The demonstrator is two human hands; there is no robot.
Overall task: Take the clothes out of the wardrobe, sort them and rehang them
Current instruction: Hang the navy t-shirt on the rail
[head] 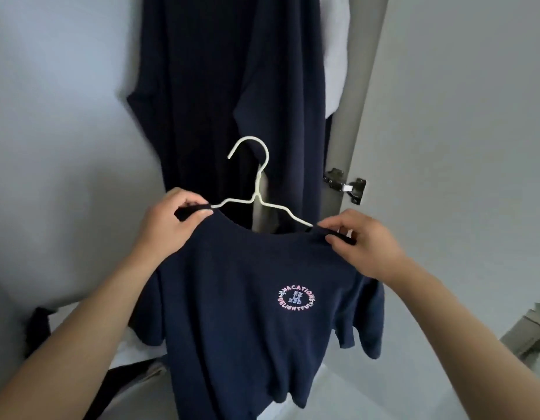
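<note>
Navy T-shirt [247, 298] on white hanger [256, 189]

A navy T-shirt [247, 313] hangs on a pale wire hanger [256, 189], front toward the camera, held up in the open wardrobe. On its chest is a round logo in pink and pale blue letters reading VACATION and DELIGHTFUL. The hanger's hook points up and curls to the left; its 2 arms run into the neck opening. The shirt's shoulders are pinched at each end, and its body and short sleeves hang loose below. Behind it hang 2 more dark navy garments [214, 86], with a white garment [335, 50] just to their right.
</note>
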